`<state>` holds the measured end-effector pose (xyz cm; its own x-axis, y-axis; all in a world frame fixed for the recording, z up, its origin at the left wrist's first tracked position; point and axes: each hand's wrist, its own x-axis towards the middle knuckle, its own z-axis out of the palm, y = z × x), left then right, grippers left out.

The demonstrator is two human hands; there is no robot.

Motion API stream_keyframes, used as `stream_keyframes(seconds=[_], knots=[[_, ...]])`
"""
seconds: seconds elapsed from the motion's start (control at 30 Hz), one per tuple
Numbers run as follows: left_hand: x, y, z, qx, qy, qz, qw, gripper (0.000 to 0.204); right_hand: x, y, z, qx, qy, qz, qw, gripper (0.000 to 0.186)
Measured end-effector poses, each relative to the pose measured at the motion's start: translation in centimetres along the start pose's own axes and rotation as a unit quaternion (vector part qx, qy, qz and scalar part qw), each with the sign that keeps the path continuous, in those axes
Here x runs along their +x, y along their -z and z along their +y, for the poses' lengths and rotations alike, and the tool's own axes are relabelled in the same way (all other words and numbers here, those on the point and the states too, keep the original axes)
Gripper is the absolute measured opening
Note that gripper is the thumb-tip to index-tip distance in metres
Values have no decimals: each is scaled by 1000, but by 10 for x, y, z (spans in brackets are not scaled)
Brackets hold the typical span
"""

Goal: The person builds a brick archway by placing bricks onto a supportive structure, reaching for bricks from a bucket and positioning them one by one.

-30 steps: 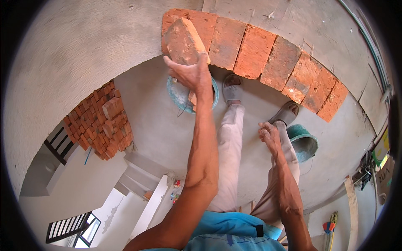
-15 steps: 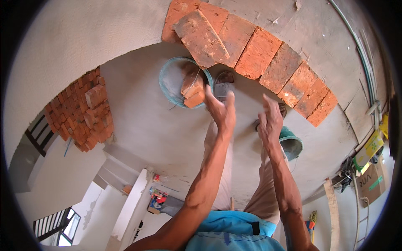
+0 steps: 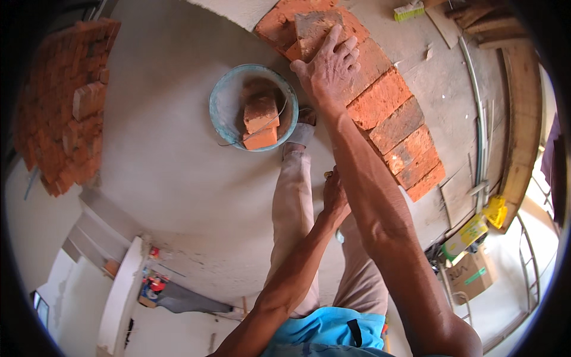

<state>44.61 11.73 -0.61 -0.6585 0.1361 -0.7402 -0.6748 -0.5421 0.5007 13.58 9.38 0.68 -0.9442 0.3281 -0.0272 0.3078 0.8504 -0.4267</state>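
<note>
My right hand (image 3: pixel 330 68) lies with fingers spread on a loose brick (image 3: pixel 315 33). That brick rests on top of a curved row of bricks (image 3: pixel 380 98) running from the top middle down to the right. My left hand (image 3: pixel 336 193) is lower, partly behind my right forearm. Its fingers look curled, with a small yellowish bit showing at the top; what it holds is unclear. To the left of the curved row stands a round bluish bucket (image 3: pixel 214 113) with a couple of bricks (image 3: pixel 260 113) in it and a thin wire handle across them.
A large stack of bricks (image 3: pixel 59 107) is at the far left. My foot (image 3: pixel 306 116) is beside the bucket. On the right are pipes (image 3: pixel 479 137), a wooden plank (image 3: pixel 523 131), a yellow-green bag (image 3: pixel 464 238) and a cardboard box (image 3: pixel 473 273). A green brush (image 3: pixel 408 11) lies at the top.
My right hand has gone up onto the loose brick, which now sits farther onto the row. My left hand has moved right and down, behind my right forearm. The view has turned.
</note>
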Motion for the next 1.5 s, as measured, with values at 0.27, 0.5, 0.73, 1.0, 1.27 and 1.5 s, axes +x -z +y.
stream_keyframes(seconds=[0.27,0.5,0.73,1.0,1.27,1.5], knots=[[0,-31,60,501,-205,-3,841,48,-3,-15,0,-107,-3,-22,994,117],[15,-47,90,508,-39,9,860,55,5,30,21,-44,129,-111,984,109],[23,-48,83,502,-76,39,860,56,21,21,12,-54,303,-97,947,100],[28,-53,104,464,-53,37,884,55,39,-7,0,-67,268,-71,959,93],[33,-54,112,456,-55,42,887,53,45,-22,-4,-82,293,-60,951,100],[38,-54,114,453,-55,48,888,54,48,-22,-3,-85,306,-54,947,102]])
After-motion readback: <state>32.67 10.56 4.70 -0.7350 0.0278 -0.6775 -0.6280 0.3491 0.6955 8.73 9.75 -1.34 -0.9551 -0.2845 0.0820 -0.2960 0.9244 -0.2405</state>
